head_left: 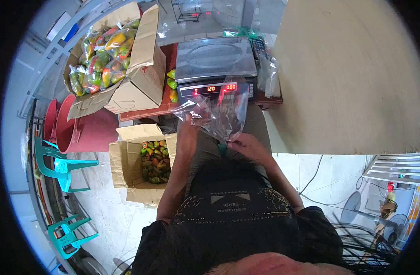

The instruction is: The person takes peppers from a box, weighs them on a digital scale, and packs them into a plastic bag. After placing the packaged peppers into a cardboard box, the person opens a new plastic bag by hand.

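A clear plastic bag [230,114] hangs between my hands, above my lap and in front of the scale's display. My right hand [249,146] is closed in a pinch on the bag's lower edge. At the bag's left side, my left hand [189,130] grips the film, its fingers partly hidden by the crinkled plastic. Nothing shows inside the bag. Just beyond it stands a digital scale [216,59], with red figures lit on its front and a bare weighing plate. Several loose peppers [172,85] lie beside the scale on the left.
A cardboard box [145,50] of bagged peppers [102,62] sits left on the red table [170,50]. Below is an open box [125,160] with loose peppers [155,160]. Plastic bags [270,75] lie right of the scale. A large board [347,82] stands at right; teal chairs [63,165] at left.
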